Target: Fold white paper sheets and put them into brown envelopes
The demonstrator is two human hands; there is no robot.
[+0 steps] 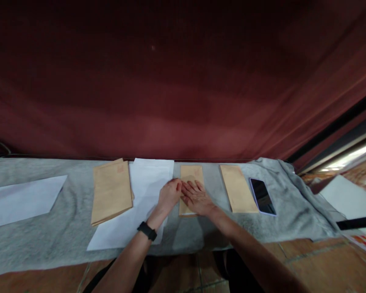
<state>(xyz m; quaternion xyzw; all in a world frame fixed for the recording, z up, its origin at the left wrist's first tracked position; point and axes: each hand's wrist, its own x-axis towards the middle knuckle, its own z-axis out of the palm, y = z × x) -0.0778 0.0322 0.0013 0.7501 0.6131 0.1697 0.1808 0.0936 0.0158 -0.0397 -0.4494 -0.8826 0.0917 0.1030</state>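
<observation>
A brown paper envelope (191, 170) lies on the grey cloth before me, with a faint red print near its top. My right hand (198, 198) rests flat on it, fingers stretched out and slightly spread. At its left edge my left hand (170, 195), wearing a black band on the wrist, is closed with curled fingers; the fingertips are partly hidden against the envelope. A thin white strip shows at the envelope's lower end. Left of my hands, white paper sheets (152, 175) lie partly under a stack of brown envelopes (112, 193).
Another brown envelope (238, 189) lies to the right, beside a phone (262, 197) with a dark screen. A white sheet (24, 199) is at far left. The grey cloth (73, 228) is rumpled at right. A dark red curtain (171, 101) hangs behind.
</observation>
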